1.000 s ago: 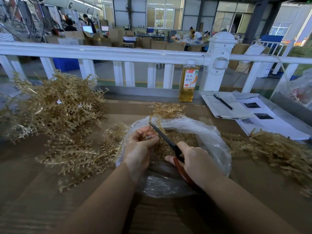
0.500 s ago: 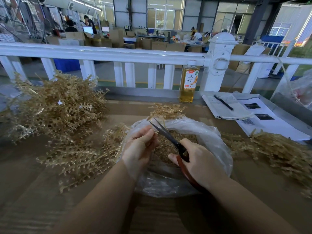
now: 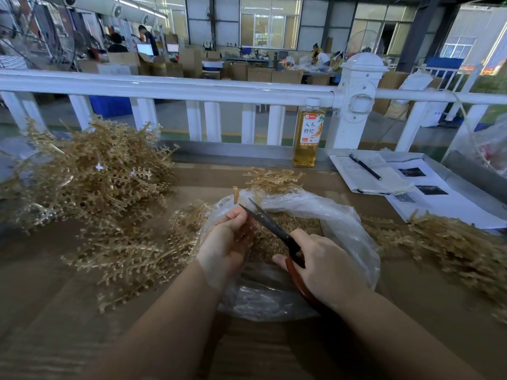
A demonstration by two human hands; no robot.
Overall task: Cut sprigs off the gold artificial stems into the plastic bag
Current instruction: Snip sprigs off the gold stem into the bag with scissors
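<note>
A clear plastic bag (image 3: pixel 340 215) lies open on the table in front of me, with cut gold sprigs (image 3: pixel 299 223) heaped inside. My left hand (image 3: pixel 227 239) pinches a gold stem (image 3: pixel 236 193) over the bag's left rim, its end sticking up above my fingers. My right hand (image 3: pixel 321 264) grips red-handled scissors (image 3: pixel 274 227); the dark blades are slightly parted and point up-left at the stem by my left fingertips.
A big pile of gold stems (image 3: pixel 90 171) lies at the left, more stems (image 3: pixel 131 250) beside the bag, another heap (image 3: pixel 450 242) at the right. A tea bottle (image 3: pixel 308 135), notebook with pen (image 3: pixel 365 171) and papers (image 3: pixel 439 198) sit behind. A white railing (image 3: pixel 192 91) runs across the back.
The scissor blades have opened from shut a second ago. My left hand has lifted the stem a little, so its end now shows above my fingers.
</note>
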